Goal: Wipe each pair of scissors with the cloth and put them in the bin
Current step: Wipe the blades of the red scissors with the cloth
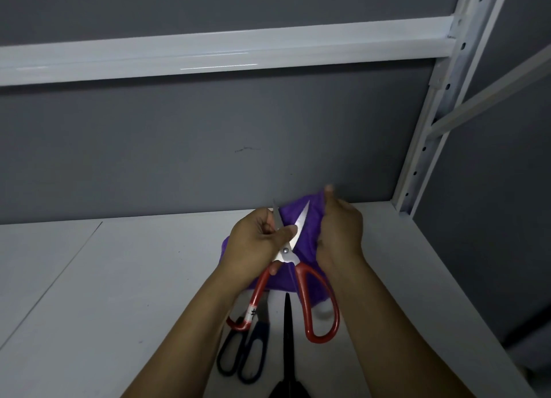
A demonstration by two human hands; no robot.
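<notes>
L grip [253, 242] pinches the red scissors [286, 251] w/ thumb and fingers on 1 blade, just above the pivot. R grip [340, 233] is curled round the cloth [308, 244], thumb up. The pair is held above the shelf [119, 278], near its back edge and right of middle. Blades are spread in a V, tips toward the back edge, handles hanging toward the front. The cloth sits behind the blades and the R blade lies against it.

Step in hand, I'd say: wiping pair 1 of 3.

- Wipe from pivot out to tip, never toward the edge.
- Keep a thick fold of cloth btwn fingers and steel.
- The L thumb is v. close to the open blades, so hold firm and don't let the handles swing shut.
- Do both faces of each blade, then the pivot, then close the pair before carrying it.

The blue scissors [263, 347] and black scissors [287, 338] lie on the shelf nearer the front edge, unwiped as far as I can judge. Bin isn't in view.
</notes>
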